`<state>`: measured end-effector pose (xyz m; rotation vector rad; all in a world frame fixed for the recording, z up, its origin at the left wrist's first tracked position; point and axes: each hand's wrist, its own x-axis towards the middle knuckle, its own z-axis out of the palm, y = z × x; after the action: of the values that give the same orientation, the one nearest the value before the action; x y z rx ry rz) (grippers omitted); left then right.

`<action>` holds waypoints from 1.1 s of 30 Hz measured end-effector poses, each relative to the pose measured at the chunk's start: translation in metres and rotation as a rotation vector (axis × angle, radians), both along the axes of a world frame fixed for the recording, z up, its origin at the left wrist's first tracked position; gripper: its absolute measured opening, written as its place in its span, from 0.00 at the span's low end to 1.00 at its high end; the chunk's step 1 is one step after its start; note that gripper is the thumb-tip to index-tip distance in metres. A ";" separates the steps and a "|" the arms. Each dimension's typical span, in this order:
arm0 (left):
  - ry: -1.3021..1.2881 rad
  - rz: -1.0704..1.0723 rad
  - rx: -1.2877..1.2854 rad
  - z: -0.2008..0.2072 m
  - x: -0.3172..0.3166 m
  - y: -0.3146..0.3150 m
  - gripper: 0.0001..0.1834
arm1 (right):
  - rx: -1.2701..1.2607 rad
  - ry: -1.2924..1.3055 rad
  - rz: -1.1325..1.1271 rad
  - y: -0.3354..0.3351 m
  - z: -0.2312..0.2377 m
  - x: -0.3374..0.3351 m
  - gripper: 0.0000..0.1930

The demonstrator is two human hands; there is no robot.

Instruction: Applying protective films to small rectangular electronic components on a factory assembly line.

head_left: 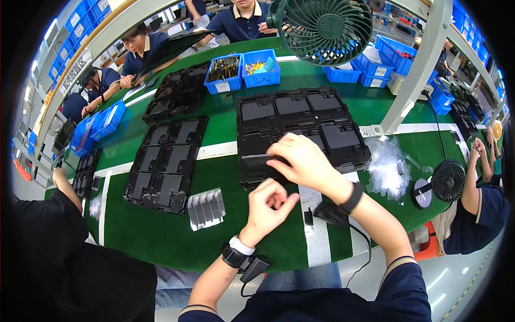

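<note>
My right hand (303,161) reaches over the near row of a black moulded tray (294,106) with flat dark parts in its compartments. Its fingers are bent towards the thumb at a near compartment; whatever lies between them is too dark to make out. Just in front of the tray's near edge, my left hand (266,208) is loosely curled, with its thumb sticking out and nothing visible in it. A silvery sheet with dark strips (206,209) lies left of that hand. To its right, a small black piece (308,219) rests on a white strip of the table.
More filled black trays (167,163) stand at the left. Blue bins (261,68) with small parts are behind, under a large fan (328,27). Clear film pieces (387,169), a small fan (448,181) and a metal post (416,70) are at the right. Co-workers sit around the table.
</note>
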<state>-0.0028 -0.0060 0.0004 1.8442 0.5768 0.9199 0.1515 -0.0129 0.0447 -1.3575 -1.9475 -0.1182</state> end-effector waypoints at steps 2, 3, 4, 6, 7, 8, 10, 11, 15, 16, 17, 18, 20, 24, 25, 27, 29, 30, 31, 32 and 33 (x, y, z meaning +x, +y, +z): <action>-0.162 0.167 0.166 -0.005 -0.009 0.004 0.16 | -0.130 0.100 0.032 -0.023 0.008 0.005 0.08; -0.239 0.263 0.204 -0.002 -0.010 0.005 0.16 | -0.208 0.153 0.052 -0.034 0.004 0.009 0.08; -0.267 0.282 0.233 -0.001 -0.005 0.005 0.14 | -0.217 0.130 0.059 -0.048 0.000 0.017 0.08; -0.226 0.209 0.157 0.000 0.000 0.003 0.12 | -0.258 0.120 0.065 -0.065 -0.012 0.022 0.08; -0.180 0.141 0.143 0.000 0.001 0.003 0.13 | -0.277 0.125 0.060 -0.070 -0.020 0.023 0.09; -0.094 0.030 0.107 -0.007 -0.001 0.006 0.14 | -0.317 0.156 0.067 -0.072 -0.026 0.023 0.08; -0.020 -0.003 0.051 -0.006 0.001 0.004 0.10 | -0.357 0.190 0.073 -0.073 -0.035 0.025 0.08; 0.015 -0.007 0.041 -0.005 0.002 0.004 0.09 | -0.357 0.218 0.062 -0.074 -0.038 0.026 0.09; -0.001 0.023 0.003 -0.011 0.001 0.004 0.07 | -0.205 0.350 0.073 -0.074 -0.040 0.021 0.13; 0.007 0.005 -0.006 -0.009 0.001 0.003 0.07 | -0.194 0.347 0.053 -0.076 -0.039 0.020 0.16; 0.015 -0.013 -0.015 -0.008 0.002 0.002 0.08 | -0.198 0.350 0.051 -0.077 -0.039 0.018 0.16; 0.017 -0.015 -0.020 -0.008 0.002 0.001 0.08 | -0.186 0.382 0.047 -0.078 -0.039 0.017 0.15; 0.013 -0.027 0.026 -0.008 0.002 0.001 0.07 | -0.175 0.417 0.040 -0.079 -0.042 0.017 0.14; 0.012 0.000 0.069 -0.004 0.002 0.000 0.08 | -0.099 0.432 0.010 -0.079 -0.048 0.021 0.09; 0.013 -0.002 0.067 -0.003 0.002 0.000 0.08 | -0.086 0.452 0.008 -0.079 -0.047 0.021 0.08; 0.058 0.020 0.072 -0.001 0.003 0.000 0.07 | -0.105 0.439 -0.015 -0.080 -0.044 0.021 0.07; 0.068 0.024 0.085 0.000 0.002 0.001 0.07 | -0.122 0.427 -0.035 -0.080 -0.045 0.021 0.07; 0.075 0.030 0.099 0.000 0.001 0.001 0.07 | -0.122 0.437 -0.038 -0.080 -0.046 0.021 0.07; 0.074 0.028 0.097 0.000 0.002 0.001 0.07 | -0.122 0.447 -0.044 -0.080 -0.046 0.021 0.07; 0.057 0.036 0.093 -0.001 0.002 0.000 0.07 | -0.124 0.446 -0.046 -0.080 -0.047 0.021 0.07; 0.040 0.045 0.089 -0.001 0.002 0.000 0.07 | -0.096 0.435 -0.046 -0.081 -0.048 0.021 0.07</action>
<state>-0.0005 -0.0064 -0.0011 1.9397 0.6128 0.9542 0.1721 -0.0935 -0.0031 -1.3573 -1.5729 0.2341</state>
